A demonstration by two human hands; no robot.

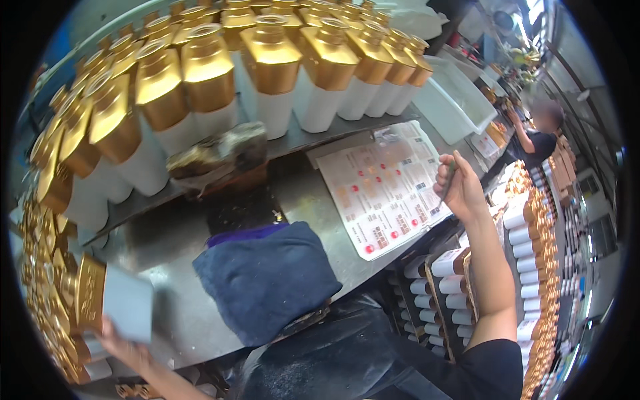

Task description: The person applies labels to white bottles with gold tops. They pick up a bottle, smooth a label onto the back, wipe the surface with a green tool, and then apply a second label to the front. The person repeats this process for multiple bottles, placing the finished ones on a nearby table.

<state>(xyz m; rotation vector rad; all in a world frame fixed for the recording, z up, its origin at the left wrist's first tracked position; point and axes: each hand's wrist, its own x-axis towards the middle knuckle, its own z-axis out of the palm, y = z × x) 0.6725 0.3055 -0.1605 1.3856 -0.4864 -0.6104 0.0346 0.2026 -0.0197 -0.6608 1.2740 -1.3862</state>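
Observation:
At the lower left, my left hand grips a white bottle with a gold shoulder, tilted on its side. Rows of similar bottles crowd close beside it. My right hand is raised at the right, its fingers closed around a thin, dark, pen-like tool. Below that hand lies a sheet of printed labels with red dots. A folded dark blue cloth rests at the near edge of the metal table, with a purple cloth showing from under it.
Gold-and-white bottles stand along a raised shelf at the back. A crumpled, plastic-wrapped block sits at its front edge. Beyond the labels is a white plastic tub. Racks of bottles fill the right, where another person works.

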